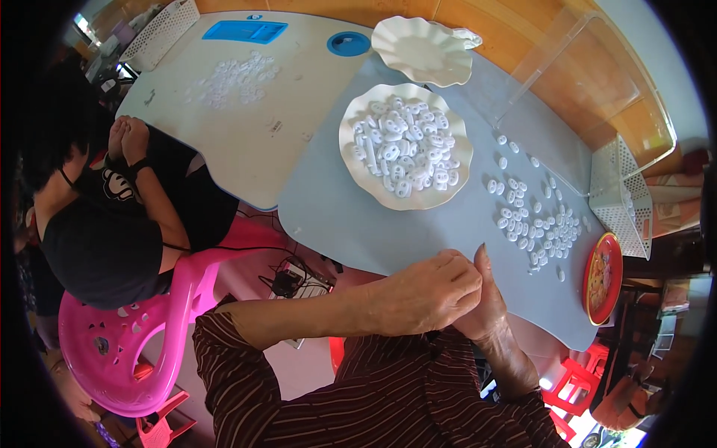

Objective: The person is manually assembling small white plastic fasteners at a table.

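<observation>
My left hand point(429, 293) and my right hand point(485, 310) meet in front of my body, at the near edge of the grey table point(321, 201). The fingers of the left are curled and pressed together. Behind them the right is closed too, its thumb pointing up. Whatever they pinch is hidden. Just beyond, to the right, lie scattered small white oval plastic pieces point(551, 233) with two holes each. A cream plate with a wavy rim point(348, 145) stands farther off, heaped with similar white pieces point(407, 142).
Behind the plate is a second wavy plate point(422, 52). At right stand a clear plastic cover point(590, 82), a white perforated basket point(620, 213) and a red-rimmed tray point(603, 278). Left, a person point(104, 224) sits by a pink chair point(179, 321) at a cream table point(224, 142) bearing clear pieces.
</observation>
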The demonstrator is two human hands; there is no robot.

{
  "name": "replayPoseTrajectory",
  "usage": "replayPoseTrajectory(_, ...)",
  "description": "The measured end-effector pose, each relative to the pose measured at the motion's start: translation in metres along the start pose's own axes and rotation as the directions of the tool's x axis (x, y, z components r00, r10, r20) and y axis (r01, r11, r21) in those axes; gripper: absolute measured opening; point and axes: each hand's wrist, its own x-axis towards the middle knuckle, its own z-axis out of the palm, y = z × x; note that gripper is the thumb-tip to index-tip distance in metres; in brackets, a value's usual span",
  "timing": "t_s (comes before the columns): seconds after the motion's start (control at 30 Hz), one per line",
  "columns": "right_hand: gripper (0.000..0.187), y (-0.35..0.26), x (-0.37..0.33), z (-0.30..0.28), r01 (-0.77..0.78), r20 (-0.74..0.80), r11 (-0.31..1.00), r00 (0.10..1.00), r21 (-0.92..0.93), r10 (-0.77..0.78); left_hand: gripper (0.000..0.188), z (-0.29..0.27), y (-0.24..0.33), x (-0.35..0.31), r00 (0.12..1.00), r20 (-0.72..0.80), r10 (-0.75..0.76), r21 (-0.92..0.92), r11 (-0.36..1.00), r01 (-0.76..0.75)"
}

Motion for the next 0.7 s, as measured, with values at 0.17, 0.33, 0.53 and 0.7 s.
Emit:
replayPoseTrajectory(0.17,0.047,0.0,0.004,0.003,0.142,-0.172,0.988,0.974,-0.053,-0.149,0.019,-0.014,0.004,0.0,0.996,-0.068,0.054,-0.025,0.998,-0.055)
replayPoseTrajectory(0.33,0.048,-0.029,-0.007,-0.022,0.195,0.079,0.98,0.978,-0.037,-0.192,0.013,-0.101,-0.065,-0.047,0.769,-0.464,-0.439,0.078,0.845,0.53)
replayPoseTrajectory(0.53,0.047,-0.03,-0.005,-0.041,0.283,0.068,0.955,0.958,-0.083,-0.278,0.021,-0.115,-0.165,-0.127,0.766,-0.242,-0.596,0.521,0.586,0.62)
replayPoseTrajectory(0.7,0.05,-0.028,-0.006,-0.043,0.284,0.042,0.957,0.959,-0.061,-0.282,0.038,-0.09,-0.18,-0.111,0.828,-0.221,-0.515,0.587,0.608,0.535)
